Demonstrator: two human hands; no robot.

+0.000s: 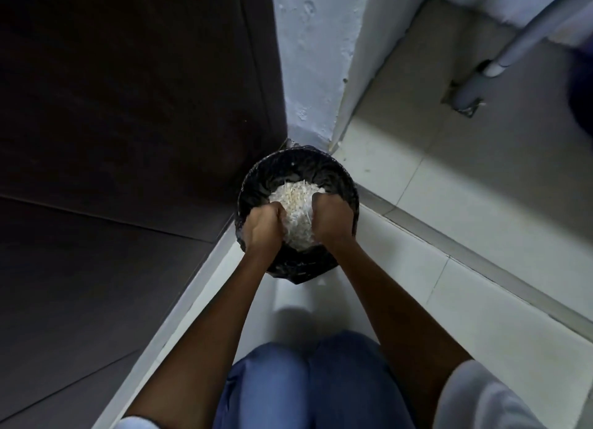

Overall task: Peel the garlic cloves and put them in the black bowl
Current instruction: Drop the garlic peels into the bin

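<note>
Where the dark panel (pixel 128 91) meets the pale wall (pixel 308 59), a round black container (pixel 288 159) sits on the tiled floor (pixel 449 187). Inside its rim, the left hand (pixel 263 226) and right hand (pixel 330 216) curl their fingers tight against opposite sides of a pale flaky heap (pixel 295 200). It runs lengthwise away from the person, toward the corner. Single cloves cannot be made out.

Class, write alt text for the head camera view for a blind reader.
A person's left hand and right hand grip a white shredded clump in the mouth of a black bin. The bin stands on a pale tiled floor beside a dark door.
</note>
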